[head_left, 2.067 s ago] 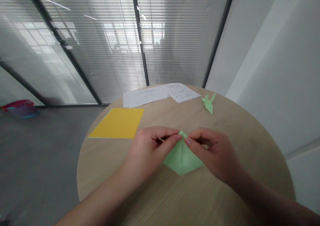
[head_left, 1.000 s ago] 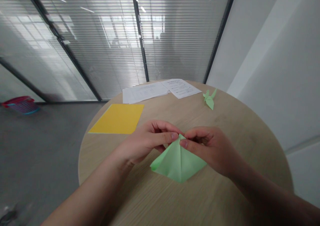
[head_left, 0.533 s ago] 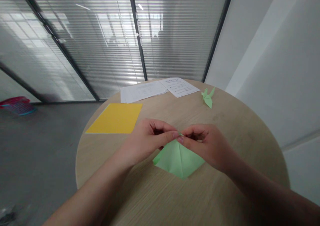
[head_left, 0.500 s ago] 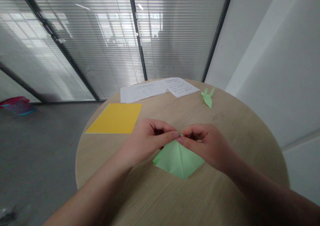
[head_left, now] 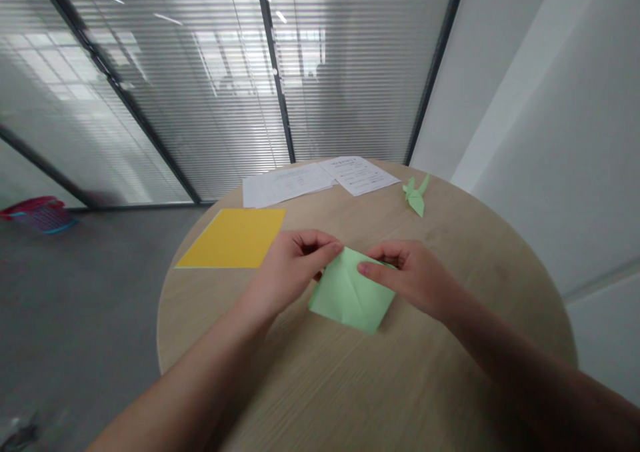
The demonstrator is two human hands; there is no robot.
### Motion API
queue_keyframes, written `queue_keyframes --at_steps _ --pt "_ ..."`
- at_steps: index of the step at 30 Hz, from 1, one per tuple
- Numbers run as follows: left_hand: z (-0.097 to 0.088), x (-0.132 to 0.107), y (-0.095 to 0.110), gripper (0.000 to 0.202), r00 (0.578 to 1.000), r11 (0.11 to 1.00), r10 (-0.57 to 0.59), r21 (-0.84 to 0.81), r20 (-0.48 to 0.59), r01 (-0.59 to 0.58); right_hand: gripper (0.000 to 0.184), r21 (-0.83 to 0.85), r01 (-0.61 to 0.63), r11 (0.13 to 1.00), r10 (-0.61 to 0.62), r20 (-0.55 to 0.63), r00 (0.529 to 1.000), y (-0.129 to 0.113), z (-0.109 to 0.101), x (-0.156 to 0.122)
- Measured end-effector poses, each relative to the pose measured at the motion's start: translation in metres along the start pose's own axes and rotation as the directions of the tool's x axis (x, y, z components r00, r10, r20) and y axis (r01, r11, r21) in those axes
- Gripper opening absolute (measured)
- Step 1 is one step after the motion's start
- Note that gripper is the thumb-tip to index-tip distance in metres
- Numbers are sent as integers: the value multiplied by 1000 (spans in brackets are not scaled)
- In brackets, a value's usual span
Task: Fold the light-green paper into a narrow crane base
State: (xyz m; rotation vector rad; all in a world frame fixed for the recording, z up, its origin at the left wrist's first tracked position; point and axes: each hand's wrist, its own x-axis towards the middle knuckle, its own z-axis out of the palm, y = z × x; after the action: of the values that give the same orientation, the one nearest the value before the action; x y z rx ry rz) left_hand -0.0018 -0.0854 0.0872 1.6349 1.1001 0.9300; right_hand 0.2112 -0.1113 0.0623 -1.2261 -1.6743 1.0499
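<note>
Green paper [head_left: 353,295] sits, in the head view, over the table [head_left: 310,399], pinched by the left hand [head_left: 295,265] at its far corner and the right hand [head_left: 415,275] along its right edge. Creases are in; the folding looks only partway, with shaping left. Its underside is hidden, print on the sheets [head_left: 290,184] unreadable, a dark thing [head_left: 20,433] lower left blurred.

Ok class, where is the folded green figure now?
In the head view, the folded green figure lies near the far edge of the table, right of the white sheets and beyond the right hand.
</note>
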Motion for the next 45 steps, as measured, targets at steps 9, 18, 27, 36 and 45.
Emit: queue_keyframes --at_steps 9,18,27,36,45 --pt "-10 21 -19 25 986 975 -159 164 42 150 30 48 -112 993 110 26 994 27 -10 20" --pt "-6 32 -48 15 976 732 -194 677 99 77 13 -364 -102 926 125 40 991 48 -7 36" --pt "3 26 -48 22 984 560 -162 828 69 34 23 -696 384 607 -270 274 923 29 12 15" --pt "1 28 -52 20 986 479 -157 877 49 33 19 -735 437 517 -194 397 897 30 26 12" --pt "-2 18 -51 18 942 389 45 863 332 -322 12 -698 473 538 -223 423 878 36 24 17"
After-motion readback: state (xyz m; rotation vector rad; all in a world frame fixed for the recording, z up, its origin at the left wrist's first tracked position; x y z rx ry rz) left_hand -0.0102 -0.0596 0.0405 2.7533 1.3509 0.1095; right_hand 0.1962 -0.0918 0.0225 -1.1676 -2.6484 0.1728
